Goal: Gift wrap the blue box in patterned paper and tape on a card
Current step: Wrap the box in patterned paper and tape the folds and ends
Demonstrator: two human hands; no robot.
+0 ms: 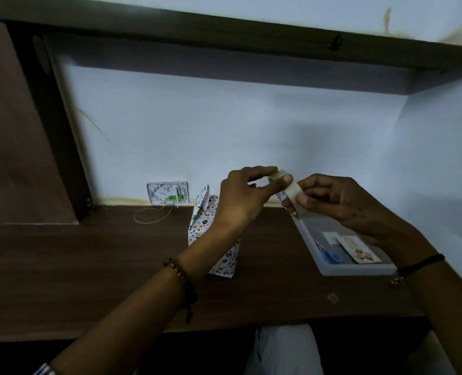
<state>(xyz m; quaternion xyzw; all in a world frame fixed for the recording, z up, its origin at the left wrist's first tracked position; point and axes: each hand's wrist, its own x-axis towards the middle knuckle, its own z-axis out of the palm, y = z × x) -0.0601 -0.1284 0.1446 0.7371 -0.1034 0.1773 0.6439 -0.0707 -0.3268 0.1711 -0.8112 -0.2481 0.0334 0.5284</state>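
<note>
**Tape roll held up between both hands, wrapped box waiting below**

The person sits at a dark wooden counter (89, 266) and holds a pale roll of tape (292, 197) up in the air in front of the wall. The left grip (240, 196) pinches the roll's upper edge between thumb and forefinger, with the other fingers loosely bent behind. The right grip (340, 204) has its fingers curled round the lower part of the roll from the other side. The two hands almost touch across it.

Under the left wrist stands the gift box (225, 262), already covered in white paper printed with small coloured shapes (none of the blue shows through). A flap of that paper sticks up loose at its top end. The forearm hides the middle of the box.

The card (167, 196), white with dark ornament and a green patch, leans against the wall at the back of the counter, just left of the box. A loop of thin yellow thread (151, 215) lies in front of it.

To the right, below the right grip, sits a clear plastic tray (354, 272). Blue-handled scissors (331, 255) and a flat packet (359, 251) with gold dots lie inside it.

A beaded bracelet (182, 277) circles the left wrist and a thin black band (421, 263) the right. A dark shelf (224, 31) runs overhead.
</note>
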